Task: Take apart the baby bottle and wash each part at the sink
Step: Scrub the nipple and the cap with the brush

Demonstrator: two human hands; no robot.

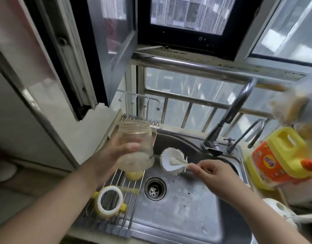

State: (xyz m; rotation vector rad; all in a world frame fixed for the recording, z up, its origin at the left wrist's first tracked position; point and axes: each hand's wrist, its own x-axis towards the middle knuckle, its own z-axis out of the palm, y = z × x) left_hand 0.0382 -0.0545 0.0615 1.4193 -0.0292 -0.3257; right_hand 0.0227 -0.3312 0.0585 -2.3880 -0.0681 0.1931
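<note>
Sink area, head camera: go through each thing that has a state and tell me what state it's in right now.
Bottle body: cap off, mouth open, gripped in the left hand above the rack.
Bottle brush: out of the bottle, held by the right hand over the sink.
Collar ring with handles: unscrewed, lying on the drying rack.
Faucet: no water seen running.
Sink drain: unplugged, strainer showing.
Detergent jug: cap on.

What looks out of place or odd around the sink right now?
Nothing is spilled or broken. The detergent jug right of the sink is tipped over on its side. The collar lies on the rack, as expected mid-wash.
</note>
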